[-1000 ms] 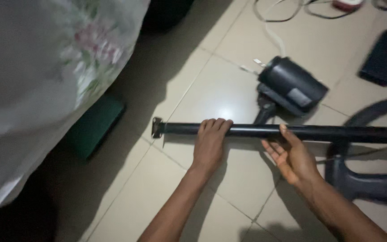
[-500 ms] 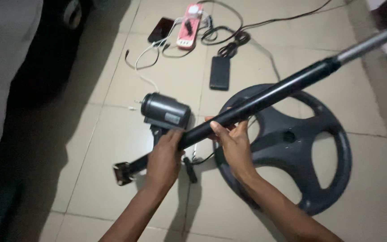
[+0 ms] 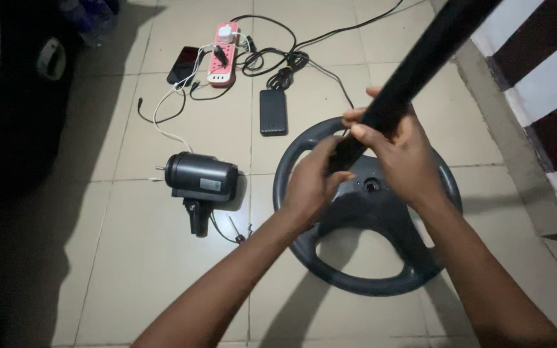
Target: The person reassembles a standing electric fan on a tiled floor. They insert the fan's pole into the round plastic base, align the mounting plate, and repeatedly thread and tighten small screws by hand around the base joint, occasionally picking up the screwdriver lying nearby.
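Both hands grip one long black pole (image 3: 420, 58), which slants up from the middle of the view to the upper right and out of view. The left hand (image 3: 311, 183) is closed around the pole's lower end; the right hand (image 3: 401, 151) is closed around it just above. Beneath the hands, one dark wheel-shaped base (image 3: 304, 258) with spokes lies flat on the pale tiled floor (image 3: 130, 270). To its left lies one dark cylindrical lamp head (image 3: 201, 179). Farther away sit one pink power strip (image 3: 222, 63) with cables plugged into it, one phone (image 3: 185, 64) beside it, and one black power brick (image 3: 273, 111). A striped wall (image 3: 536, 84) stands at right.
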